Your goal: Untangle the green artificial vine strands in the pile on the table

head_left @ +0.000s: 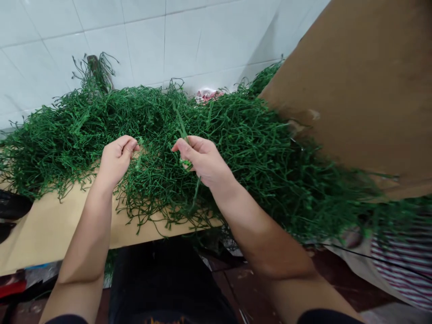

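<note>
A thick heap of thin green artificial stems [151,112], many with small knobbed tips, spreads across a brown cardboard sheet [54,220]. My left hand [118,155] is closed in a pinch at the near side of the heap. A short piece of green stem [138,161] hangs at its fingertips. To its right, my right hand [204,159] is wrapped round a small bundle of green stems [181,123]. One end of the bundle points up and away from me, while cut-looking lighter green ends show below the thumb. The palm's contents are partly hidden.
A large cardboard panel [364,90] leans over the right side of the heap. White wall tiles [145,40] stand behind. Pink-and-white wrapping [207,95] lies at the back. Striped fabric [405,261] is at lower right, a black object [15,204] at left.
</note>
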`<state>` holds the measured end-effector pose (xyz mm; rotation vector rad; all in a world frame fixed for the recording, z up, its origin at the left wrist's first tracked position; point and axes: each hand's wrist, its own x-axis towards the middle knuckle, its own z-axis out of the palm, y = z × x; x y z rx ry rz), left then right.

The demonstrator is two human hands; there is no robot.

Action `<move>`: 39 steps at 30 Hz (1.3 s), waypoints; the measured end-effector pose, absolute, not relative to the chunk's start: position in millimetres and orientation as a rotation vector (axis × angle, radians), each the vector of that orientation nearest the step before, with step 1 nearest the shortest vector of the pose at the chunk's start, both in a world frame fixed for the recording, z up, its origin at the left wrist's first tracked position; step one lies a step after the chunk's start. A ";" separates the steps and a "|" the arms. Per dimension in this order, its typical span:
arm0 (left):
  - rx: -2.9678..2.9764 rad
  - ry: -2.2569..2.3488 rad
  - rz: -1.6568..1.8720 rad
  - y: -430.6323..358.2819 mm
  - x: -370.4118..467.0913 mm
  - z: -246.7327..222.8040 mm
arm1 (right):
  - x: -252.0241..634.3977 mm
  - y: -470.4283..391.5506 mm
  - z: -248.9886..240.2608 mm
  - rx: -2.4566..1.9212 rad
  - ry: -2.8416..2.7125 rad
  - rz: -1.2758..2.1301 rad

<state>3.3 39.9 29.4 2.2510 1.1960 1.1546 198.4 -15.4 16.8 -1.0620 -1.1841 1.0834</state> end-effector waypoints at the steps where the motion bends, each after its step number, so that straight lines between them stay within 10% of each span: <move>1: 2.269 1.187 1.162 37.4 5.8 29.8 | 194.6 -16.0 19.6 -1.064 -1.224 1.079; 26: 2.652 1.397 0.663 9.2 23.1 33.7 | 174.0 -2.2 18.6 -1.097 -1.450 0.600; 39: 2.505 1.181 0.778 16.4 13.6 22.5 | 191.4 0.3 28.1 -0.961 -1.010 1.381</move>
